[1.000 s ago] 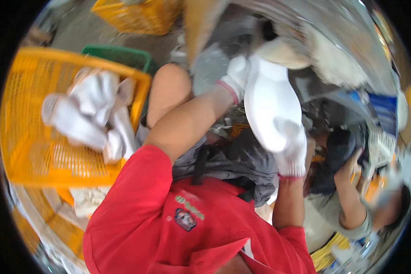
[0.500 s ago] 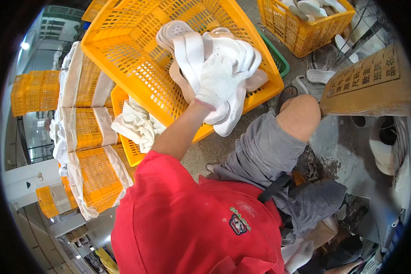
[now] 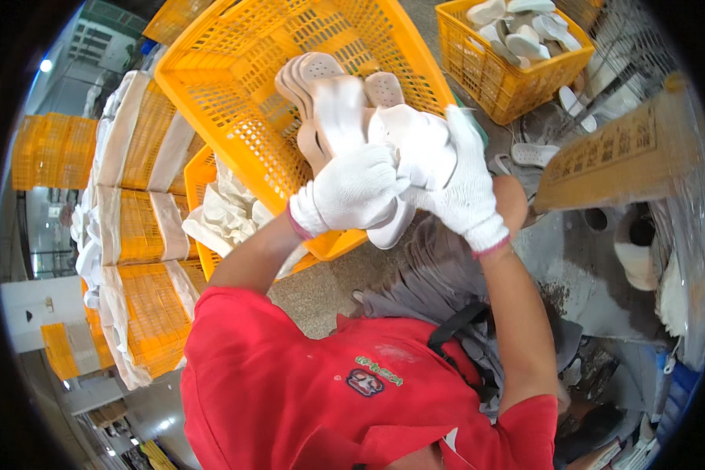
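Observation:
Both my hands wear white knit gloves and work over a tilted yellow plastic crate [image 3: 227, 94]. My left hand [image 3: 356, 188] is closed with its fingers curled against a white foam clog [image 3: 341, 113], blurred by motion. My right hand [image 3: 466, 184] grips the right side of a bunch of white foam clogs [image 3: 419, 141], its fingers stretched along them and its thumb toward my left hand. More pale clogs with punched holes, nested in a stack [image 3: 317, 70], lie in the crate just beyond. One clog [image 3: 392, 227] hangs past the crate's near edge, below my hands.
A lower yellow crate [image 3: 200, 176] with crumpled off-white cloth [image 3: 227, 211] stands at left, before wrapped stacks of crates [image 3: 157, 305]. Another yellow crate [image 3: 486, 70] of clogs stands at far right. A cardboard box [image 3: 603, 153] and loose clogs [image 3: 534, 154] are at right.
My right hand has come up from the lower right onto the clogs. My left hand has drawn back toward me and turned, with its fingers now curled.

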Available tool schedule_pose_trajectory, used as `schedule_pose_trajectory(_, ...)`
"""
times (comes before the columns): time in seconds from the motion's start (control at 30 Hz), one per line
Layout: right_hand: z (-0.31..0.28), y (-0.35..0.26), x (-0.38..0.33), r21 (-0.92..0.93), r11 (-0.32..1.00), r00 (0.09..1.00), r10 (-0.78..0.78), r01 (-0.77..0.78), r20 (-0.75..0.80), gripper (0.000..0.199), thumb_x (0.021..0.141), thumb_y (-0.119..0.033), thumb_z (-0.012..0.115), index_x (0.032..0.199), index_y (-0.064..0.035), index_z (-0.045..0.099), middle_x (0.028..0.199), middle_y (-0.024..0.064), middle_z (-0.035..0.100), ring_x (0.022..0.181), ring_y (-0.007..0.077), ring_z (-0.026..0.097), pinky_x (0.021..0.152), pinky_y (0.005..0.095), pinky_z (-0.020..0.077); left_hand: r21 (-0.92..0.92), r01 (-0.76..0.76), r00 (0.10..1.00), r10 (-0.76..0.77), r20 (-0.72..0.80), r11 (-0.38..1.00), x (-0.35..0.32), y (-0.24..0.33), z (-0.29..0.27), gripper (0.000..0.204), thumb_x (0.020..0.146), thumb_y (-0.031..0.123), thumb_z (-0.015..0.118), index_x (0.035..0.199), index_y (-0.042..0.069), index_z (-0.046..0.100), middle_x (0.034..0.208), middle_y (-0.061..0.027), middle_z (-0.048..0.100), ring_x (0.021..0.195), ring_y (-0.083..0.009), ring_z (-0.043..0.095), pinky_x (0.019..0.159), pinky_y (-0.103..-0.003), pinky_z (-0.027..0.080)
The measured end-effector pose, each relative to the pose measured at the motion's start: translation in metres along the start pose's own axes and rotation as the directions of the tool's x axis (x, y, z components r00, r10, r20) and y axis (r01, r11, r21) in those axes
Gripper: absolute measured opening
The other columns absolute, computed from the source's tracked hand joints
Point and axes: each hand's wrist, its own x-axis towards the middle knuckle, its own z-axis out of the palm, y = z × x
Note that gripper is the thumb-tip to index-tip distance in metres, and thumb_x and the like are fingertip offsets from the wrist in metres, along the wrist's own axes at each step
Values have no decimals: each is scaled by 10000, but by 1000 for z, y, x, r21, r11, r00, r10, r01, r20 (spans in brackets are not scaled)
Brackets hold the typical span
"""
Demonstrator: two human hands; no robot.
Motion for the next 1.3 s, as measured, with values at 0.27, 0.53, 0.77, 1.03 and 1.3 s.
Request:
schedule_pose_trajectory(0.27, 8, -41, -5, -110, 970, 968, -230, 219, -100, 988, 659, -219, 986, 1494, 2, 505, 1443, 227, 589, 1367, 393, 553, 1178, 495, 439, 63, 221, 741, -126, -659, 973, -18, 20, -12, 511, 848, 157, 871, 1273, -26, 654, 1082, -131, 690, 1064, -270, 679, 948, -407, 546)
schedule_pose_trajectory(0.53, 29, -70, 4, 114, 985, 989, -120, 129, -84, 1201, 621, -303, 998, 1567, 77, 363, 1552, 289, 472, 1427, 382, 505, 1205, 477, 424, -428, 243, 273, -485, -831, 870, -35, 0, -187, 107, 1071, 92, 659, 1001, 43, 723, 873, 24, 658, 792, -51, 594, 668, -249, 484)
schedule_pose_trajectory(0.77, 70, -74, -27, 506, 854, 991, 130, -120, 16, 1476, 529, -327, 1058, 1668, 48, 196, 1613, 275, 386, 1519, 409, 388, 1255, 498, 355, -177, 452, 787, -484, -383, 875, -23, 66, -93, 330, 958, 311, 766, 882, -4, 704, 747, -105, 631, 669, -265, 611, 628, -391, 502)
schedule_pose_trajectory(1.03, -24, -55, -137, 606, 704, 884, 467, -370, -2, 1093, 727, -243, 918, 1625, -17, 336, 1483, 144, 545, 1354, 290, 571, 1148, 422, 488, -737, 562, 324, -920, -222, 376, -56, 21, -86, 237, 1000, 223, 767, 873, 32, 711, 855, -8, 707, 748, -107, 625, 689, -277, 516)
schedule_pose_trajectory(1.3, -97, -23, -238, 716, 441, 585, 809, -541, -56, 545, 1008, -158, 629, 1516, 20, 543, 1383, 141, 679, 1333, 291, 606, 1128, 437, 502, -528, 849, -243, -870, -430, 24, -137, -229, -85, 714, 1002, 553, 641, 1490, 35, 587, 1574, -249, 540, 1461, -360, 504, 1202, -501, 405)
